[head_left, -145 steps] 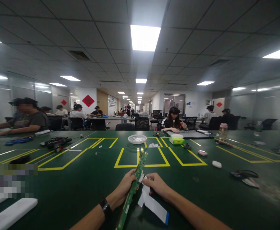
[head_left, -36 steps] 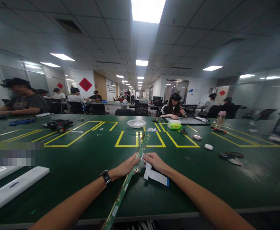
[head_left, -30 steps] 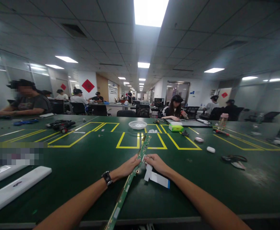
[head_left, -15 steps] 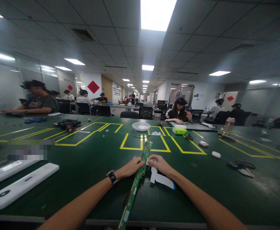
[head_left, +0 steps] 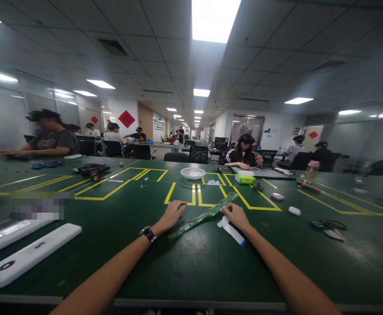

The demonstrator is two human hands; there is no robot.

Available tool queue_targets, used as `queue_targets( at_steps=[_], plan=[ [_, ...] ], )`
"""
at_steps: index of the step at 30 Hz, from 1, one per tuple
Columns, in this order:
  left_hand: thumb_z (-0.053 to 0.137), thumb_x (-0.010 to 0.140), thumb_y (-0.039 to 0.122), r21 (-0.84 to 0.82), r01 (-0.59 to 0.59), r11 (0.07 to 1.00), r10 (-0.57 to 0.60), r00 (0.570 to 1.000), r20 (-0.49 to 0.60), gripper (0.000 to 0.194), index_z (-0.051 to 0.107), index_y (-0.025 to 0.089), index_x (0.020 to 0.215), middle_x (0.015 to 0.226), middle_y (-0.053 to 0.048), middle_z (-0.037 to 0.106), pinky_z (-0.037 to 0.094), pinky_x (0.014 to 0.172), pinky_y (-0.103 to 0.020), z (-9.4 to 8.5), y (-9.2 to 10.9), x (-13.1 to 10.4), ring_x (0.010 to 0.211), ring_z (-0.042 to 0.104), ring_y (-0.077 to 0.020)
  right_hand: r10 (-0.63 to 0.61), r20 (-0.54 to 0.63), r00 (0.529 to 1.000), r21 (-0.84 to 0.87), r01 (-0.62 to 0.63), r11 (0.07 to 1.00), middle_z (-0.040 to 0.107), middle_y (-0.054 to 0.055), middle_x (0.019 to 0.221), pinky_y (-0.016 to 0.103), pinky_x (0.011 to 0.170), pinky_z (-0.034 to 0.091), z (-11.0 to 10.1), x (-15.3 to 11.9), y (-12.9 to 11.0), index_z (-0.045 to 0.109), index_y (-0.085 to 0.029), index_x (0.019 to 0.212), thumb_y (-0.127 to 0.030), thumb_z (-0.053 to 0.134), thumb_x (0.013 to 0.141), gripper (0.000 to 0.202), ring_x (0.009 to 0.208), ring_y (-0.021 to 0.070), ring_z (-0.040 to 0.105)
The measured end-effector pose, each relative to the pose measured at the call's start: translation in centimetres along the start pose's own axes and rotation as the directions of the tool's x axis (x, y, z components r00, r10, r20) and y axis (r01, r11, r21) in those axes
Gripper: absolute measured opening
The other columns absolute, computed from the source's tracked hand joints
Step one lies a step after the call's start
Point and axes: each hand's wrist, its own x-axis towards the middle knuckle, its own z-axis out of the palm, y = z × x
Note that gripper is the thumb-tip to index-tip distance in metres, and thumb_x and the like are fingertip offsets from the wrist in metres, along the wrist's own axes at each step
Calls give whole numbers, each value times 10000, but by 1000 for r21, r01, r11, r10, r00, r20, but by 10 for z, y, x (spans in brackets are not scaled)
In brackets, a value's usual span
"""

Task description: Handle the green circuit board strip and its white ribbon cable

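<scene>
A long, narrow green circuit board (head_left: pixel 205 215) slants over the green table, its near end at the left and its far end at the right. My right hand (head_left: pixel 236 216) is closed on the board's right part, near a white ribbon cable (head_left: pixel 231 232) with a blue end that hangs below the fingers. My left hand (head_left: pixel 172 214), with a black watch on the wrist, is off the board to its left, fingers apart and holding nothing.
Beyond the hands stand a white basket (head_left: pixel 193 173) and a green-white packet (head_left: pixel 245 179). Two long white devices (head_left: pixel 34 253) lie at left. A white case (head_left: pixel 294 211) and dark cable (head_left: pixel 329 225) lie at right. People sit across the table.
The board has swung from nearly upright in view to a flatter slant and moved right with my right hand. My left hand has let go of it and shifted left.
</scene>
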Motion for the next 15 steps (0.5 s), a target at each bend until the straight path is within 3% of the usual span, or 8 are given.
queue_targets(
  at_steps=[3,6,10,15],
  plan=[
    [347,929,398,20,4,1000,-3,999,-44,396,626,176,1101,1129,-80,620,365,997,-393,-4,-2,2,1093,509,-226,43,5,999,-221,-40,974,657,84,728,254,606,381,-12,4,13,636,-171,706,-477,479,877,384,712,190,612],
    [344,932,397,32,-13,999,15,999,-51,394,625,178,1100,1131,-79,621,361,1001,-398,-5,-1,2,1097,505,-226,23,19,1000,-299,-16,954,652,97,743,259,624,391,-19,8,17,643,-168,721,-477,410,919,434,708,185,609],
    [358,929,406,44,-19,999,21,998,-59,389,612,174,1111,1137,-86,606,360,994,-401,-3,0,1,1091,497,-230,-117,88,989,-302,138,943,656,96,852,263,714,406,-19,7,15,659,-158,793,-339,450,908,299,825,189,603],
    [341,941,404,51,-81,995,82,996,-19,392,593,167,1124,1139,-93,591,354,989,-396,0,-1,0,1088,482,-225,-269,212,940,-198,311,930,656,94,903,296,820,412,-14,0,9,674,-143,856,-273,478,868,236,903,210,583]
  ],
)
